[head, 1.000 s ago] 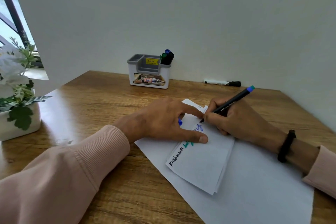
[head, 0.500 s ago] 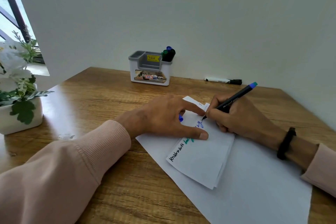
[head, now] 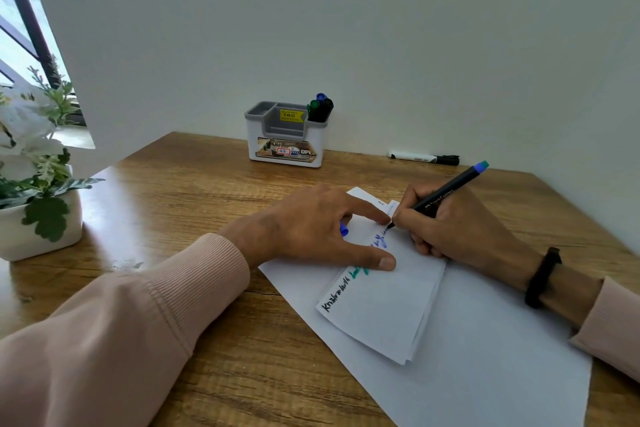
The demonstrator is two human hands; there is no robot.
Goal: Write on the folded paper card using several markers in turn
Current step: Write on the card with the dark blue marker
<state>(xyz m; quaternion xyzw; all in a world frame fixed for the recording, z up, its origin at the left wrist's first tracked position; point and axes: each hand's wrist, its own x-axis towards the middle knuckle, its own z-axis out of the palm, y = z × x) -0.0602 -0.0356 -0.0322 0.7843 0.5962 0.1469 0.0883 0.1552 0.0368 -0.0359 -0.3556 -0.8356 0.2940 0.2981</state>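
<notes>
Folded paper card (head: 384,308): lies on a white sheet (head: 485,357), desk (head: 207,191) centre.
Left hand (head: 311,229): at 10 o'clock of card, thumb and forefinger spread, pressing it; blue cap (head: 343,229) tucked beneath.
Right hand (head: 457,229): at 1 o'clock, pinching black marker (head: 446,194), tip on card.
Organizer (head: 285,139) with markers (head: 320,107): 12 o'clock, against wall.

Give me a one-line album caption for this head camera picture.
Right hand writes with a black pen on the folded paper card, steadied by the left hand.
</notes>
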